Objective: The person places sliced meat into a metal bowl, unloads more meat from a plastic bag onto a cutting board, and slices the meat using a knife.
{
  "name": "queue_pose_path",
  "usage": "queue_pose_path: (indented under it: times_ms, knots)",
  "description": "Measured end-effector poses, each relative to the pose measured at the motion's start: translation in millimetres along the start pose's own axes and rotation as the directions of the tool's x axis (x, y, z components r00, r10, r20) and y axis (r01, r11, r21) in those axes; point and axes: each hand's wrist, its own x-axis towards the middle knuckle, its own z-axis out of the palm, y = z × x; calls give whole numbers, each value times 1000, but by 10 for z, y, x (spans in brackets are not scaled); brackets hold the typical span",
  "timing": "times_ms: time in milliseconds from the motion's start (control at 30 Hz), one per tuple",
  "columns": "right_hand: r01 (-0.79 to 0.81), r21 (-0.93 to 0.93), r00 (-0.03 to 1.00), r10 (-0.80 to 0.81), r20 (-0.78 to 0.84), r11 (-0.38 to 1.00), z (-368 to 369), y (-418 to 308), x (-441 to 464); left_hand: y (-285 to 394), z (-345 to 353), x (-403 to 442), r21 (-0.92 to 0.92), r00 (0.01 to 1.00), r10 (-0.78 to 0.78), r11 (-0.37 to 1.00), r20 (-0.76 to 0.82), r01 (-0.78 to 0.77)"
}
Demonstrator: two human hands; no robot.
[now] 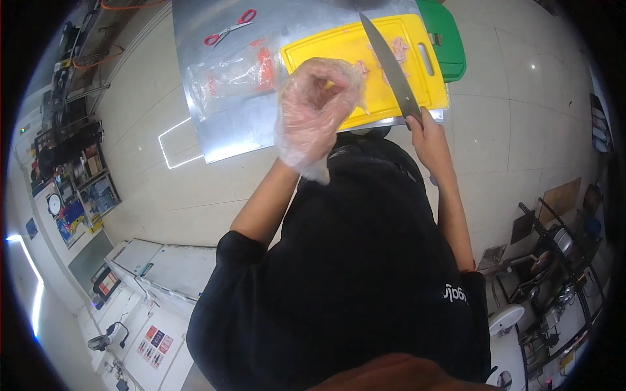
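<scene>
My right hand [432, 148], bare, grips the handle of a long kitchen knife [390, 65], its blade pointing away over the yellow cutting board [326, 40]. Small pieces of pale pink meat [399, 51] lie on the board, some beside the blade and partly covered by it. A loose clear plastic glove covers my left hand [318, 104], raised in front of the board's left part. Its fingers are curled inward; whether anything is inside them I cannot make out. More meat bits [362, 69] show just right of the gloved fingers.
Red-handled scissors [229, 28] and a clear plastic bag with red print [235, 73] lie on the metal table [244, 127], left of the board. A green lidded box [447, 45] stands at the right. Shelves with cookware [554, 254] are at the lower right.
</scene>
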Motion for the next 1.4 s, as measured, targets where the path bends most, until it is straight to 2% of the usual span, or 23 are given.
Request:
queue_pose_path:
  times_ms: [67, 133, 167, 233, 267, 367, 467, 567, 667, 700, 767, 867, 933, 967, 1000, 1067, 1167, 1267, 1367, 1400]
  knots:
    - [-14, -40, 999, 13, -49, 999, 58, 50, 20, -377, -76, 70, 376, 998, 60, 924, 16, -62]
    - [-41, -146, 997, 31, -75, 988, 125, 53, 6, -1007, -124, 109, 716, 992, 118, 688, 56, -122]
    - [-51, -198, 995, 34, -89, 979, 145, 34, 21, -1301, -133, 87, 785, 995, 71, 612, 65, -95]
    - [-46, -333, 997, 62, 39, 942, 124, -77, -5, -1665, -137, 0, 898, 997, -36, 437, 71, -49]
    - [-39, -396, 991, 85, 100, 917, 118, -107, -20, -1739, -163, -41, 895, 990, 3, 427, 138, -126]
    - [-46, -451, 993, 91, 79, 891, 83, 141, 67, -2115, -416, -103, 927, 952, -68, 258, 298, -272]
    - [-34, -487, 996, 67, 51, 873, -78, 221, 198, -2099, -541, -120, 871, 994, -11, 484, 106, -87]
    - [-8, -449, 999, 29, 41, 894, -116, 132, 188, -1700, -375, 30, 711, 982, -106, 679, -155, 186]
    - [-15, -347, 1000, 11, -11, 938, -103, 75, 164, -1674, -227, 190, 565, 960, -221, 776, -172, 280]
    - [-26, -323, 1000, 21, -21, 946, -115, 43, 158, -1648, -151, 244, 730, 994, -82, 675, -75, 111]
    - [-52, -267, 998, 41, -47, 962, -141, -22, 162, -1633, 4, 362, 912, 971, 132, 337, 199, -232]
    - [-22, -215, 996, 2, -89, 976, -140, 36, 171, -2042, 161, 480, 846, 885, 124, 258, 449, -466]
    - [-10, -201, 994, -13, -113, 980, -133, 68, 138, -2066, 182, 534, 639, 937, 50, 719, 347, -275]
    - [-3, -194, 992, -22, -128, 981, -145, 85, 130, -2078, 189, 579, 459, 949, -7, 876, 315, -146]
    - [-17, -181, 991, -7, -132, 983, -153, 107, 112, -2142, 158, 608, 583, 933, 43, 770, 358, -259]
    - [-40, -145, 990, 19, -140, 989, -163, 134, 89, -2273, 45, 678, 757, 880, 117, 466, 461, -459]
    - [-69, -69, 982, 56, -182, 995, -188, 184, 45, -2052, 39, 720, 741, 930, -65, 626, 361, -244]
    - [-76, -39, 979, 67, -192, 996, -233, 220, 13, -1532, 227, 786, 781, 919, -321, 624, 231, 22]
    - [-57, -48, 969, 44, -243, 997, -247, 257, -9, -1399, 287, 834, 733, 901, -370, 674, 227, 92]
    - [-63, -39, 969, 52, -240, 997, -257, 269, -3, -1472, 296, 859, 697, 919, -320, 713, 231, 73]
